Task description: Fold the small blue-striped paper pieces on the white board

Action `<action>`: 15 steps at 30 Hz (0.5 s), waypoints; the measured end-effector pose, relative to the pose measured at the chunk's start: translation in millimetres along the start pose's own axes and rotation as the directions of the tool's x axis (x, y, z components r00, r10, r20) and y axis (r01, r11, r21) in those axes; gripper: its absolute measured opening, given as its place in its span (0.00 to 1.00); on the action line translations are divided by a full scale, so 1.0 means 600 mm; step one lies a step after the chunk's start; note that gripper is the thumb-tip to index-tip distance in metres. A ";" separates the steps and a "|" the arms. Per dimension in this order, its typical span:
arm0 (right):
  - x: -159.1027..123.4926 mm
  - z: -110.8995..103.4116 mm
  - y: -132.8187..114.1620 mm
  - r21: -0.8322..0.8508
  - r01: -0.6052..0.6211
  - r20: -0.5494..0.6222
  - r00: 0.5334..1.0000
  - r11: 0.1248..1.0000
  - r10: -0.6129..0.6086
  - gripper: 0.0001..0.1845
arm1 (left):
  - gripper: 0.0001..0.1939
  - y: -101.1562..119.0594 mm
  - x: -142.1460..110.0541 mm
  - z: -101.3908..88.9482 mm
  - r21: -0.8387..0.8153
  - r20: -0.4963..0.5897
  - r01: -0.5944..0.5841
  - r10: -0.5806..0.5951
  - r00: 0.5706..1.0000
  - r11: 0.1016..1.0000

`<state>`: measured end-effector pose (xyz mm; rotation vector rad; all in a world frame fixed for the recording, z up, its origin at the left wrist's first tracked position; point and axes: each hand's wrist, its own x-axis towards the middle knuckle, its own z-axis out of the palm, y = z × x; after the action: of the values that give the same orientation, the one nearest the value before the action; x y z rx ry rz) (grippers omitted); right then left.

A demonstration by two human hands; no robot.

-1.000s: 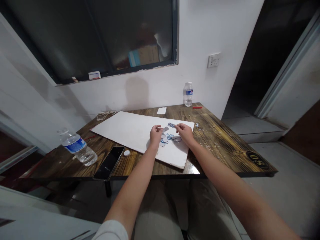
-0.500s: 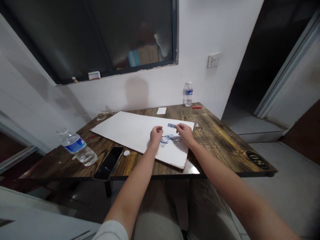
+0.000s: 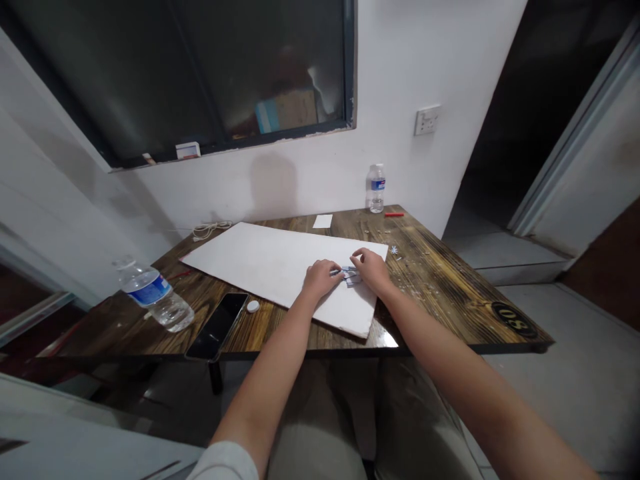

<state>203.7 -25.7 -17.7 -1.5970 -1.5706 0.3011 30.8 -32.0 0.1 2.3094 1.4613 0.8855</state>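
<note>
Near the right end of a white board (image 3: 270, 260), my two hands are close together over small blue-and-white printed paper pieces (image 3: 353, 281). My left hand (image 3: 321, 279) is bent palm down, its fingertips closed on the edge of a small piece. My right hand (image 3: 371, 268) has its fingers curled at the other end of a thin blue-and-white strip (image 3: 349, 269), which spans the short gap between the hands. Much of the loose pile is covered by my left hand, and the exact fingertip contact is too small to see clearly.
On the wooden table (image 3: 435, 287) are a phone (image 3: 219, 327), a white cap (image 3: 253, 307) and a tilted-looking water bottle (image 3: 155, 293) at left. Behind the board lie a cable (image 3: 213, 230), a white card (image 3: 323, 221), another bottle (image 3: 377, 190) and a red pen-like stick (image 3: 394, 215).
My right hand has lowered the small printed piece from above the pile toward it. My left hand has moved right and down, over the loose pieces, close to my right hand.
</note>
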 end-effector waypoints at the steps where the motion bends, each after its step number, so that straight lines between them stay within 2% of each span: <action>1: 0.001 -0.001 0.000 0.009 0.015 0.002 1.000 1.000 -0.015 0.13 | 0.08 -0.001 0.000 0.000 -0.003 0.017 -0.010 0.010 1.000 1.000; 4: 0.003 -0.002 -0.001 0.061 0.054 0.066 0.996 0.997 -0.058 0.23 | 0.09 -0.006 0.000 0.002 -0.024 0.036 -0.022 0.022 0.999 0.999; 7: 0.001 0.000 -0.002 0.081 0.038 0.157 0.986 0.996 -0.050 0.30 | 0.09 -0.011 0.000 0.005 0.024 0.029 -0.012 0.012 1.000 1.000; 10: 0.000 0.004 0.000 0.043 0.011 0.189 0.982 0.999 -0.019 0.30 | 0.10 -0.011 -0.001 0.004 0.132 -0.033 0.067 -0.063 0.997 0.989; 13: 0.003 0.008 0.006 -0.016 0.030 0.145 0.989 0.999 -0.028 0.27 | 0.09 -0.009 0.000 -0.001 0.211 -0.131 0.184 -0.158 0.979 0.960; 15: 0.005 0.009 0.008 -0.053 0.054 0.119 0.992 0.997 -0.048 0.24 | 0.06 -0.009 0.001 -0.004 0.219 -0.146 0.219 -0.190 0.971 0.951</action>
<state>204.1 -20.1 -23.3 -1.6041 -1.7205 0.3311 25.7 -29.4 -0.7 2.2379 1.9120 0.8488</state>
